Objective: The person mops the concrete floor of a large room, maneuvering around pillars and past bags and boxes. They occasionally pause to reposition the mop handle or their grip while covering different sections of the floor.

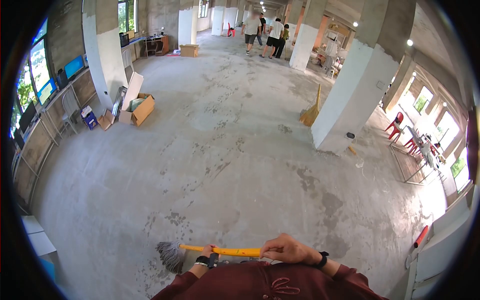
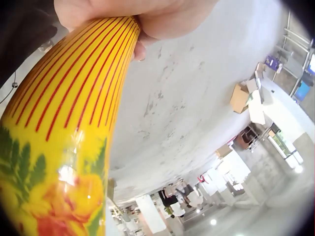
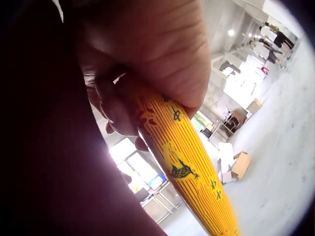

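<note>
A mop with a yellow handle [image 1: 237,252] lies nearly level across the front of the body, its grey string head [image 1: 171,256] on the left near the floor. The left hand [image 1: 209,251] grips the handle close to the mop head; in the left wrist view that hand [image 2: 142,14] wraps the striped yellow handle [image 2: 74,88]. The right hand [image 1: 286,249] holds the handle's other end. Seen in the right wrist view, the fingers and thumb of the right hand [image 3: 147,54] curl round the patterned yellow handle [image 3: 184,157].
Damp marks spot the grey floor [image 1: 220,165]. A straw broom [image 1: 311,114] leans by a pillar [image 1: 345,95] at right. Open cardboard boxes [image 1: 142,110] and desks with monitors [image 1: 46,91] stand at left. Several people [image 1: 275,35] are far ahead. A red tube [image 1: 421,236] lies at right.
</note>
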`<action>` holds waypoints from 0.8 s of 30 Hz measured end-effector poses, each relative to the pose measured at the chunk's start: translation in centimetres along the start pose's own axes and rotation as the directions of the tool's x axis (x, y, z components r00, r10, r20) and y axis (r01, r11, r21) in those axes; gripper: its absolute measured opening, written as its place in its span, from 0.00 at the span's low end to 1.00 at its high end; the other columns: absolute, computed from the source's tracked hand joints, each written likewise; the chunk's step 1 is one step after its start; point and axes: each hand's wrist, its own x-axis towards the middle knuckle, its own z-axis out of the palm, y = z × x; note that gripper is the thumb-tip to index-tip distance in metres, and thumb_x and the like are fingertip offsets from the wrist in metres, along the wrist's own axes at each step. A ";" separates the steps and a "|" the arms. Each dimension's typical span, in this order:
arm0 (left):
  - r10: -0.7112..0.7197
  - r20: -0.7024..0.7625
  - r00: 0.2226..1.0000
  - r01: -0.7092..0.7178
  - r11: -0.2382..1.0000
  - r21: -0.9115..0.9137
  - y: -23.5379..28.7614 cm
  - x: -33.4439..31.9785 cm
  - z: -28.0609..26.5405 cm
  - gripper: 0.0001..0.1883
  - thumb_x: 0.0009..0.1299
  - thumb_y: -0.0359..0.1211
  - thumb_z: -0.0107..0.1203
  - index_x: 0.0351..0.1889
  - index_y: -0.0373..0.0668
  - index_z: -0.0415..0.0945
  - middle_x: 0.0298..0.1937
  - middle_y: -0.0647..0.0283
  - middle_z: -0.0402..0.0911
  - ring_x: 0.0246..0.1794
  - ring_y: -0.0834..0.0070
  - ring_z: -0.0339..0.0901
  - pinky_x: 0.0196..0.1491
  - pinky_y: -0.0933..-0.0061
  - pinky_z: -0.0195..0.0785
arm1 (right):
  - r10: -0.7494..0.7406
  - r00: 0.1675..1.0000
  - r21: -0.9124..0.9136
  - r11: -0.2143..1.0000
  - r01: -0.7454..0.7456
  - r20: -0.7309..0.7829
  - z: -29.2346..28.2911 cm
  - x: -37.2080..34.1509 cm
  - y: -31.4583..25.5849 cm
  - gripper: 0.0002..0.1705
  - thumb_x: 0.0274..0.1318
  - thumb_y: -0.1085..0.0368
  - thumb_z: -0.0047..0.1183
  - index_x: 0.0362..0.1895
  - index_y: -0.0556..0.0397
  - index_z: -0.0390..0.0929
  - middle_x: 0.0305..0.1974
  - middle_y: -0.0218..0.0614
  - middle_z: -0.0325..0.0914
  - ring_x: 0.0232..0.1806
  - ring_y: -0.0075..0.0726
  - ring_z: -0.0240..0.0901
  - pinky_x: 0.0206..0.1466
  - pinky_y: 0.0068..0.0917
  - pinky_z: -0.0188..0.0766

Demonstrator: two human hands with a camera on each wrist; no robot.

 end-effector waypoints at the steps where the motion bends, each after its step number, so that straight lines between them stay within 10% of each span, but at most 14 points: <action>1: 0.001 0.000 1.000 -0.001 1.000 0.000 -0.4 0.3 1.2 0.07 0.58 0.34 0.42 0.21 0.44 0.64 0.18 0.62 0.66 0.19 0.67 0.65 0.25 0.66 0.65 | -0.001 1.000 0.000 1.000 0.001 0.000 -0.3 -0.7 -0.6 0.10 0.56 0.64 0.46 0.36 0.56 0.76 0.19 0.29 0.73 0.17 0.18 0.65 0.22 0.18 0.61; 7: -0.167 0.255 0.952 0.039 0.896 0.442 -1.7 -1.1 10.1 0.10 0.60 0.36 0.42 0.24 0.42 0.70 0.22 0.60 0.70 0.24 0.66 0.69 0.26 0.64 0.66 | -0.033 0.990 -0.092 0.996 0.020 -0.137 -2.1 -4.1 -3.6 0.07 0.49 0.71 0.51 0.34 0.54 0.78 0.25 0.38 0.77 0.20 0.27 0.68 0.25 0.20 0.62; 11: 0.035 0.611 0.791 -0.469 0.676 0.569 -3.7 2.0 13.3 0.07 0.61 0.34 0.43 0.26 0.42 0.69 0.25 0.63 0.70 0.25 0.70 0.69 0.29 0.69 0.67 | -0.053 0.989 -0.164 0.986 0.030 -0.135 -2.5 -5.5 -5.2 0.07 0.49 0.71 0.51 0.34 0.54 0.78 0.25 0.40 0.76 0.22 0.32 0.69 0.26 0.23 0.64; 13: 0.186 0.865 0.466 -0.845 0.384 0.373 -4.1 -3.7 16.1 0.02 0.60 0.28 0.44 0.26 0.43 0.67 0.23 0.65 0.68 0.23 0.73 0.67 0.31 0.75 0.66 | -0.283 0.948 -0.172 0.951 0.258 -0.143 -2.3 -5.6 -5.7 0.07 0.44 0.74 0.53 0.31 0.54 0.79 0.21 0.38 0.74 0.22 0.40 0.69 0.24 0.30 0.63; 14: 0.183 0.866 0.466 -0.844 0.385 0.373 -3.8 -3.5 17.2 0.02 0.60 0.28 0.44 0.26 0.43 0.67 0.23 0.65 0.68 0.23 0.73 0.67 0.31 0.75 0.66 | -0.282 0.948 -0.172 0.951 0.257 -0.146 -2.3 -5.4 -6.2 0.07 0.44 0.74 0.53 0.31 0.54 0.79 0.21 0.38 0.74 0.22 0.40 0.69 0.24 0.30 0.63; 15: -0.009 0.686 0.728 -0.349 0.855 0.383 -3.6 -3.1 18.0 0.03 0.59 0.28 0.44 0.24 0.43 0.65 0.21 0.66 0.67 0.23 0.74 0.67 0.31 0.75 0.65 | -0.283 0.956 -0.200 0.944 0.262 -0.080 -2.5 -5.4 -6.7 0.07 0.44 0.74 0.54 0.31 0.55 0.79 0.21 0.39 0.73 0.22 0.42 0.69 0.25 0.31 0.64; 16: -0.342 0.526 0.779 0.295 0.940 0.174 -3.7 -2.9 18.7 0.04 0.58 0.27 0.44 0.22 0.43 0.64 0.20 0.66 0.66 0.22 0.74 0.67 0.31 0.76 0.65 | -0.280 0.960 -0.228 0.936 0.270 -0.013 -2.6 -5.4 -7.0 0.07 0.44 0.74 0.54 0.32 0.55 0.79 0.21 0.39 0.73 0.23 0.43 0.70 0.26 0.32 0.65; 24: -0.332 0.427 0.841 0.434 0.886 -0.165 -3.6 -0.3 17.7 0.07 0.57 0.26 0.44 0.18 0.44 0.62 0.17 0.67 0.65 0.19 0.74 0.66 0.29 0.74 0.65 | -0.212 0.977 -0.182 0.961 0.209 0.000 -4.9 -5.9 -4.0 0.07 0.48 0.72 0.50 0.34 0.54 0.77 0.24 0.40 0.75 0.23 0.37 0.70 0.28 0.27 0.65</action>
